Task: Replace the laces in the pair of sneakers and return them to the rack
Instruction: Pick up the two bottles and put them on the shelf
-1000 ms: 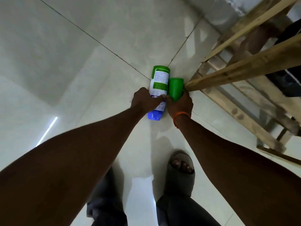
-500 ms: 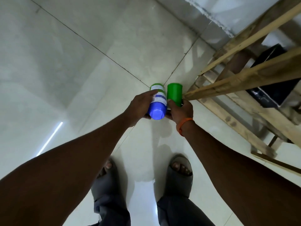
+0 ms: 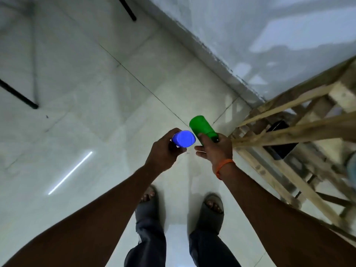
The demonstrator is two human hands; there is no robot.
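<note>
The floor [image 3: 96,93] is made of big, pale, shiny tiles with thin dark lines between them, and a long white streak of light [image 3: 71,172] shines on it at the left. A pale wall [image 3: 269,26] meets the floor at the top right. Two thin black legs [image 3: 17,95] of some furniture stand at the far left. The wooden rack [image 3: 289,132] stands at the right, close to the wall. Its long slats run from just beside the hands out to the right edge, and its legs slant down to the floor. Something dark [image 3: 279,139] lies low inside it, but it is too blurry to tell what it is. The person stands on the floor in dark slippers [image 3: 212,211]. The left hand [image 3: 163,151] has its fingers curled round a blue-ended can [image 3: 183,138], which points its blue end straight up at the camera. The right hand [image 3: 215,149], with an orange band [image 3: 224,166] on its wrist, grips a green bottle [image 3: 201,126] by its thin end. The bottle leans, with its wide flat end pointing up and to the left. The can and the bottle are just beside each other, near the end of the rack.
</note>
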